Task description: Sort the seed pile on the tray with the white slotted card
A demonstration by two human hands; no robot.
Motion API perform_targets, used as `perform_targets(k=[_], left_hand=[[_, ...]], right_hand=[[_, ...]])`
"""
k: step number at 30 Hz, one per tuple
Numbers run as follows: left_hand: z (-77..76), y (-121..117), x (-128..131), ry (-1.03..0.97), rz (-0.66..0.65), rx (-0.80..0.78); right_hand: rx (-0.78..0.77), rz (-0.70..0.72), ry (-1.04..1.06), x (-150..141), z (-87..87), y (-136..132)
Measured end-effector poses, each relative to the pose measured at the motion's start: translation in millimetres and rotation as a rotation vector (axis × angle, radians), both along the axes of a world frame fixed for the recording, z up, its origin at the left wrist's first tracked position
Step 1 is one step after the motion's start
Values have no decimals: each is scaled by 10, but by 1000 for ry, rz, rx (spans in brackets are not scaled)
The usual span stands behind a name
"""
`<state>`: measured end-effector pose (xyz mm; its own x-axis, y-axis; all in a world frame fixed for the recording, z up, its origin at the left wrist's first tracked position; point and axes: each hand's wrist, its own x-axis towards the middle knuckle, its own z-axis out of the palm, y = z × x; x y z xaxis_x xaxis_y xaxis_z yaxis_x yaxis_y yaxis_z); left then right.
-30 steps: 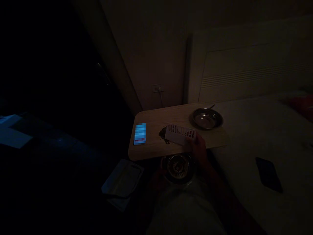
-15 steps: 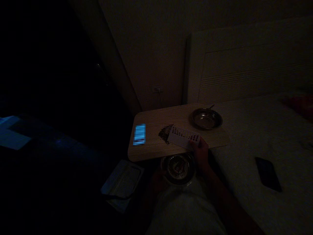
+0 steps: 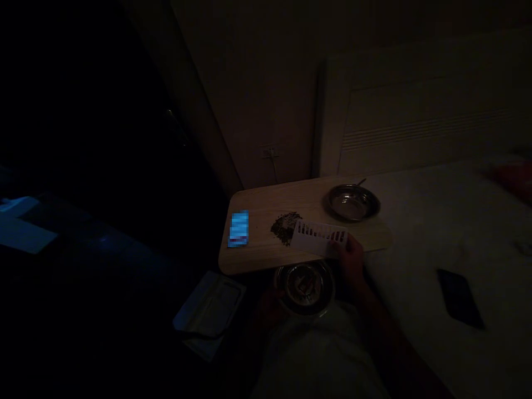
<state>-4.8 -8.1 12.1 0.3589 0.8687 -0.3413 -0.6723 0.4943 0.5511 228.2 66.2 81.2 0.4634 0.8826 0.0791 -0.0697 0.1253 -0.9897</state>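
Observation:
My right hand (image 3: 351, 254) grips the right end of a thin, white slotted plate (image 3: 318, 244), with dark slots along its upper edge. The plate's left end is beside a pile of small dark grains or flakes (image 3: 286, 227) on the wooden table (image 3: 257, 255). Below the table's front edge, a round metal bowl (image 3: 330, 291) is above my lap, with something patterned or mixed inside that is too dark to name. At the bowl's left rim is my left hand (image 3: 272, 305), dim, its fingers closed on the edge.
A lit phone (image 3: 238, 228) lies at the table's left end. A second metal bowl (image 3: 353, 202), with a thin handle sticking out behind, stands at the back right. On the bed (image 3: 415, 233) lies a dark flat device (image 3: 460, 298). A pale box-like object (image 3: 210, 313) is low on the left.
My right hand has moved a little to the right with the slotted plate, showing more of the pile. My left hand and the bowl look almost unmoved.

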Motion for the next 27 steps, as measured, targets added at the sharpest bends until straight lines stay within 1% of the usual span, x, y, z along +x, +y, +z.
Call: perform_targets(k=[7,11,14,16,18,21,23,27], left_hand=[[-46,-4,-28,13,26,-17],[-68,-1,-26,7,27,-34],[-80,-6,-21,13,29,-26],[-69,-12,-16,11,11,-29],[-41,-16,-14,11,-2,-45],[12,-11,-15,2,22,-63],[39,-8,-18,-1,38,-60],[45,-18,-26,11,0,-61]], right_hand=[[8,-65,27,31,-48,29],[-7,-39,-15,55,-72,19],[-5,6,-2,63,-72,9],[2,25,-3,58,-64,18],[22,12,-19,40,-52,47],[61,-12,-36,-2,-38,122],[76,1,-44,-33,-37,177],[81,43,-63,-73,-60,255]])
